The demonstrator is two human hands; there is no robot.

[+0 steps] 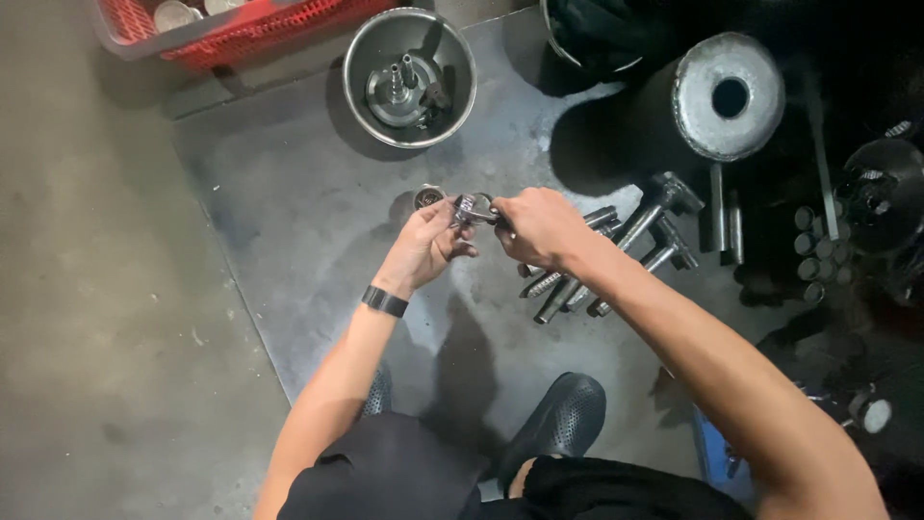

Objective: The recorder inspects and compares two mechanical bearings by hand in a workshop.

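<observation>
The fingers of both hands meet on a small shiny metal ring-shaped part, held in the air above the floor. The left hand pinches its left edge between thumb and fingertips; the right hand is curled over its right edge, pinching it too, though the fingertips themselves are hidden. A black band sits on the left wrist.

Just beyond the left hand, a small round metal cap lies on the grey metal floor sheet. Under and beside the right forearm is a loose pile of long steel threaded bolts. Farther out stands a round steel bowl holding a metal hub with two stubs. To its right lies a dark cylinder with a grey, holed end face; a red plastic basket is at the top left. Black perforated shoes show below.
</observation>
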